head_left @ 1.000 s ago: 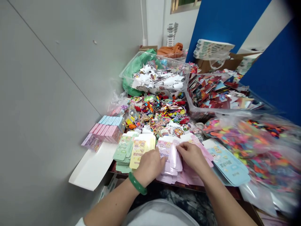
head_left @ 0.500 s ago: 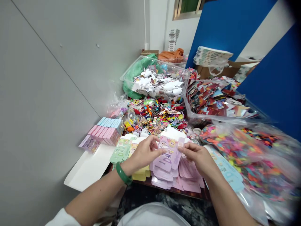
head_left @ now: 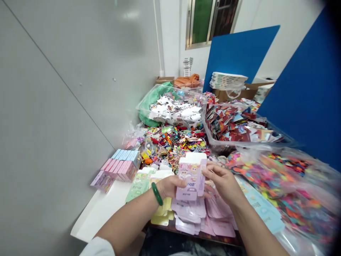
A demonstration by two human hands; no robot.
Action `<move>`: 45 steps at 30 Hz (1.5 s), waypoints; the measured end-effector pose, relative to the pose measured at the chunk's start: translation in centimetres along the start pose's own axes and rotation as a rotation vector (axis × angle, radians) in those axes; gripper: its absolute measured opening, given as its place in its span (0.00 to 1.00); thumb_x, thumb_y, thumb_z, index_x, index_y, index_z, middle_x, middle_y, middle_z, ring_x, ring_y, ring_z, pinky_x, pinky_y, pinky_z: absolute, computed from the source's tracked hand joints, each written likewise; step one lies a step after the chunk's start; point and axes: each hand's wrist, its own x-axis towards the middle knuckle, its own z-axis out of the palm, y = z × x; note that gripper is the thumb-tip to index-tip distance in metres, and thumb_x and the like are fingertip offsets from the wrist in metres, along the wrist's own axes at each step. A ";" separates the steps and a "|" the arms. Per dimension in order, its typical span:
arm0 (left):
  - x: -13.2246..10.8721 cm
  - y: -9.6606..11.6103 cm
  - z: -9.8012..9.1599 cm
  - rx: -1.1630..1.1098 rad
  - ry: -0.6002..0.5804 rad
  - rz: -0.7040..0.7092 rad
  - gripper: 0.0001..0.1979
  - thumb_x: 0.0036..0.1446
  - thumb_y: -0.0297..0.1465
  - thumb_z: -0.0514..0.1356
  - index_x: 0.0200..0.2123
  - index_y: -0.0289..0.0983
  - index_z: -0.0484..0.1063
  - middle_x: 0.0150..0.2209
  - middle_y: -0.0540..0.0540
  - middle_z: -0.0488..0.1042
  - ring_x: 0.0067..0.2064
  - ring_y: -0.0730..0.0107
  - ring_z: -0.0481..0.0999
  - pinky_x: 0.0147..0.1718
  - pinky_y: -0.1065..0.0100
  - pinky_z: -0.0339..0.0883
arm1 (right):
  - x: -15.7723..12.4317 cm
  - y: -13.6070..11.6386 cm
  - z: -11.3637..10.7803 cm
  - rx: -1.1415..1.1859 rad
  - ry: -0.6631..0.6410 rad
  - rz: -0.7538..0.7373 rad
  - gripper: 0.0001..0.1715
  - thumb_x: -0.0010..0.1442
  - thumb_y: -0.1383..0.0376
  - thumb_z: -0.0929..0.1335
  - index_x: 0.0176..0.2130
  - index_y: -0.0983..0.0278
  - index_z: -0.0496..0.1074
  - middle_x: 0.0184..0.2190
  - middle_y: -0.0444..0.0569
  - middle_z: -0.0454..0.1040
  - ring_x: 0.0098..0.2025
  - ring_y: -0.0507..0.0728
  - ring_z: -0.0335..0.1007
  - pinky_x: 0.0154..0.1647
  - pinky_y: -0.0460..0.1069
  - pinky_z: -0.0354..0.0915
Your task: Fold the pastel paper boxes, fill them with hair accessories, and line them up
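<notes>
Between both hands is a flattened lilac carton (head_left: 189,177) with cartoon figures and a white top flap, raised above the table. My left hand (head_left: 170,186) grips its left side, thumb across the front and fingers behind. My right hand (head_left: 222,181) pinches its right edge. Below it lies a pile of lilac cartons (head_left: 186,215), with pink cartons (head_left: 220,213) fanned out at its right. Yellow cartons (head_left: 162,211) and green cartons (head_left: 138,185) lie to the left, partly behind my left forearm. Light blue cartons (head_left: 262,204) lie right of my right forearm.
Folded small boxes (head_left: 119,165) stand in rows by the grey wall, near a white sheet (head_left: 106,209). Behind the cartons spreads a heap of colourful trinkets (head_left: 173,142). Clear bins (head_left: 173,110) of paper cut-outs stand farther back. Bags of bright pieces (head_left: 290,192) fill the right side.
The lilac carton has been lifted off its pile and now stands more upright. My left hand has shifted from its upper left to lower down with fingers behind. The view has tilted up.
</notes>
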 end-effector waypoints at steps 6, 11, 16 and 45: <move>0.2 -1.7 0.8 -0.092 0.141 0.145 0.34 0.29 0.42 0.75 0.41 0.30 0.77 0.38 0.36 0.80 0.40 0.54 0.79 0.36 0.65 0.68 | -0.7 0.0 1.1 0.185 0.010 0.006 0.11 0.51 0.57 0.76 0.33 0.59 0.74 0.21 0.41 0.70 0.21 0.50 0.65 0.21 0.45 0.63; 0.8 -2.3 1.1 -0.100 0.397 0.243 0.26 0.33 0.34 0.76 0.39 0.33 0.77 0.35 0.42 0.80 0.34 0.65 0.78 0.38 0.64 0.69 | -0.6 1.1 1.4 0.200 0.073 -0.185 0.20 0.53 0.59 0.75 0.47 0.53 0.76 0.43 0.47 0.78 0.44 0.57 0.73 0.47 0.51 0.69; 1.2 -3.0 1.4 -0.014 0.529 0.197 0.25 0.32 0.34 0.77 0.36 0.33 0.78 0.32 0.46 0.78 0.32 0.69 0.75 0.37 0.67 0.67 | -0.6 2.2 1.8 0.093 0.048 -0.082 0.12 0.53 0.57 0.75 0.39 0.55 0.80 0.40 0.46 0.79 0.41 0.58 0.73 0.44 0.52 0.67; -0.1 -2.8 1.0 0.483 0.809 0.564 0.15 0.56 0.42 0.63 0.30 0.38 0.64 0.24 0.55 0.62 0.27 0.74 0.61 0.28 0.71 0.55 | -1.0 2.2 1.3 -0.175 0.004 -0.077 0.17 0.53 0.51 0.72 0.26 0.61 0.79 0.29 0.49 0.77 0.35 0.59 0.70 0.38 0.52 0.66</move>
